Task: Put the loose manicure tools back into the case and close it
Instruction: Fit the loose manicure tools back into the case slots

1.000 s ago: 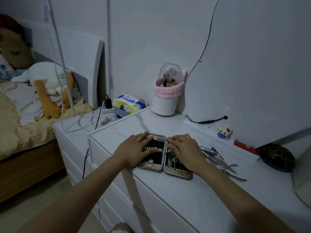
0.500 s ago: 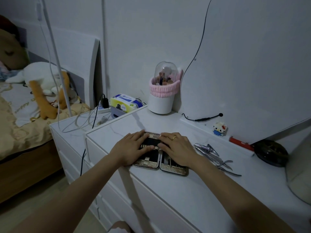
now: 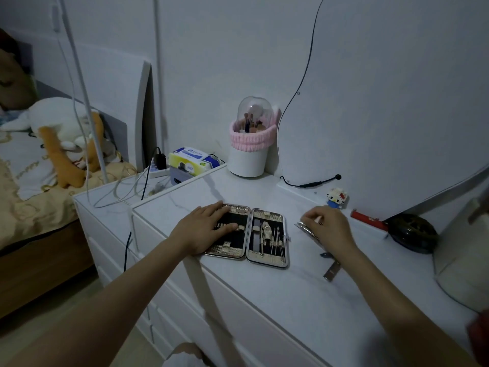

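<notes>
My left hand (image 3: 203, 231) lies flat, fingers spread, on the left half of the open manicure case (image 3: 247, 234), gripping nothing. The case sits on the white worktop (image 3: 277, 295), several tools strapped in its right half. Right of the case, my right hand (image 3: 328, 229) covers the loose tools (image 3: 307, 230); its grip I cannot tell.
</notes>
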